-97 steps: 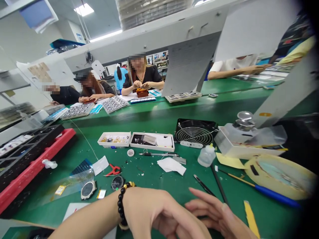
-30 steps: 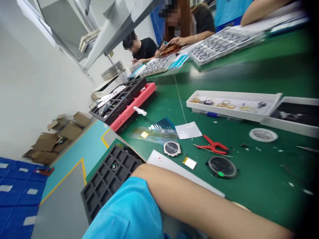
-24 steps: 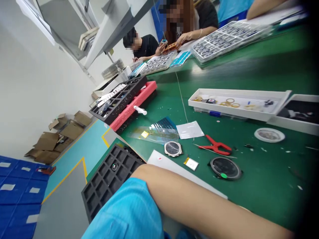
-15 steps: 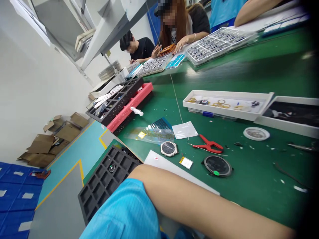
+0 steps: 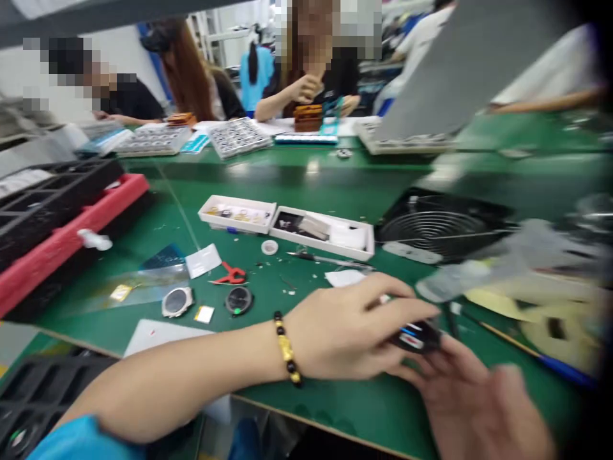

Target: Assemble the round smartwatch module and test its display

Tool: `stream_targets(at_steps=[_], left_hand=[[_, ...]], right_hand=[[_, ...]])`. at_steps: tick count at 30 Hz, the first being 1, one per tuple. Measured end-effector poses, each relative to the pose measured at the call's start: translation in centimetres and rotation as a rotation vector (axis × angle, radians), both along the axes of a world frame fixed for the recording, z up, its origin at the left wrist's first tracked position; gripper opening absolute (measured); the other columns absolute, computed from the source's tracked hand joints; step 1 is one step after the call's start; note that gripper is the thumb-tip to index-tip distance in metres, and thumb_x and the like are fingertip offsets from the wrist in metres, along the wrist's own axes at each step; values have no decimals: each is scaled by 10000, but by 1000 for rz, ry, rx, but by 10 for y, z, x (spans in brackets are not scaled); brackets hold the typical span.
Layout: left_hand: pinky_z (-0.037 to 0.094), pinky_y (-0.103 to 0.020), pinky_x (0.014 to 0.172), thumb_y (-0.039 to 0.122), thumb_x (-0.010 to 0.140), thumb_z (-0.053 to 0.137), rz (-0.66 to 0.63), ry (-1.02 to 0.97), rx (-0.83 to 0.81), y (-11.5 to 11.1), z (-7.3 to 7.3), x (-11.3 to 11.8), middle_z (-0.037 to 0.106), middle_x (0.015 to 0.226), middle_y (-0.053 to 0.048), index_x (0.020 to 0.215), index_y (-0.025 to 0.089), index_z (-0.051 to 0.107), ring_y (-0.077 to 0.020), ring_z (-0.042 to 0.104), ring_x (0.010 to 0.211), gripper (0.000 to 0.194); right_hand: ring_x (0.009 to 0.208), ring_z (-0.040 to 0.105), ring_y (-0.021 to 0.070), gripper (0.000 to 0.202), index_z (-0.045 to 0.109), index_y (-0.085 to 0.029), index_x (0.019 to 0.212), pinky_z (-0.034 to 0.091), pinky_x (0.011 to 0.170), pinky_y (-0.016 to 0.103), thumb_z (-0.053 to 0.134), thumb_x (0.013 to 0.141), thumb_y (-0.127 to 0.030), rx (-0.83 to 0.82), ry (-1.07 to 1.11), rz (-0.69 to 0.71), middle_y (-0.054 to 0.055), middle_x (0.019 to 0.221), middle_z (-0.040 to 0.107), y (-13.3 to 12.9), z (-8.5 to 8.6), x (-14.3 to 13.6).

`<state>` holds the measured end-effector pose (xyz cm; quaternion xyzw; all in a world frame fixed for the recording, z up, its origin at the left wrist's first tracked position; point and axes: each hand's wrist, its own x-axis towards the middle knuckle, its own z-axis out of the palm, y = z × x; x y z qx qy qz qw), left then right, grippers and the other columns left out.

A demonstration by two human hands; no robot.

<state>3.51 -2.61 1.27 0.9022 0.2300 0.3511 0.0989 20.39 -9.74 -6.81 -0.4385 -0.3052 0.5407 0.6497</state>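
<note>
A small black watch body (image 5: 416,336), with a blue streak and a pale red-edged mark on it, is held between my two hands. My left hand (image 5: 352,329), with a black-and-gold bead bracelet at the wrist, grips it from above with bent fingers. From below and to the right, my right hand (image 5: 472,390) has its palm turned up and its fingers against the same piece; motion blurs it. On the bench left of them lie a dark round watch (image 5: 238,300) with a green dot, a silver-rimmed watch (image 5: 177,301) and a small battery (image 5: 204,314).
Red pliers (image 5: 234,273), a white lid (image 5: 269,247) and tweezers (image 5: 330,260) lie beyond my left arm. White parts boxes (image 5: 274,220) stand farther back, beside a black fan grille (image 5: 431,227). A blue-handled tool (image 5: 567,370) lies right. Co-workers sit across the bench.
The view has swung right and levelled out. Both hands have come into sight with the black watch body; earlier only my left forearm showed.
</note>
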Motion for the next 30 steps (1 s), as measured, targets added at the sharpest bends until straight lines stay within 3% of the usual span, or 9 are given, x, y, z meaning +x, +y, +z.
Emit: stream_targets(at_steps=[2, 5, 11, 22, 25, 30], left_hand=[[595, -252, 956, 161, 924, 547, -19, -68, -15, 1, -3, 0, 655, 1235, -109, 1256, 127, 615, -175, 663, 1134, 340], [592, -272, 966, 146, 891, 589, -30, -96, -42, 1, -4, -3, 656, 1236, -106, 1241, 156, 592, -181, 656, 1150, 350], [584, -293, 978, 124, 849, 648, -49, -130, -93, -1, 0, 0, 680, 1213, -91, 1187, 188, 580, -185, 650, 1179, 350], [583, -274, 886, 167, 833, 706, -24, -156, -225, -5, 1, 3, 705, 1190, -60, 1180, 210, 585, -177, 675, 1103, 370], [583, -260, 814, 225, 817, 754, 12, -179, -389, -6, 4, 4, 715, 1156, -39, 1150, 223, 599, -169, 697, 1009, 368], [556, -264, 754, 271, 719, 863, -20, -221, -888, -1, 8, 3, 708, 1145, -66, 1097, 199, 579, -181, 689, 948, 479]], right_hand=[[941, 737, 249, 481, 788, -284, 1011, 666, 652, 324, 574, 897, -700, -26, 11, -46, 68, 1096, 787, 0, 10, 2], [936, 735, 239, 426, 796, -282, 1045, 668, 668, 293, 669, 864, -646, -17, 43, -17, 66, 1100, 792, 2, 19, -3], [1017, 708, 239, 323, 763, -294, 1136, 660, 717, 291, 664, 930, -523, 32, 49, -9, 67, 1152, 755, -1, 18, -6], [1019, 679, 227, 352, 716, -310, 1164, 659, 744, 296, 693, 900, -543, 35, -100, -93, 50, 1223, 686, -3, 20, -6], [993, 676, 221, 324, 725, -310, 1111, 656, 723, 282, 723, 878, -535, 45, -107, -121, 43, 1164, 699, -3, 20, -6], [919, 664, 193, 267, 753, -306, 1037, 628, 696, 244, 721, 886, -524, 79, -147, -151, 31, 1083, 703, -4, 18, -6]])
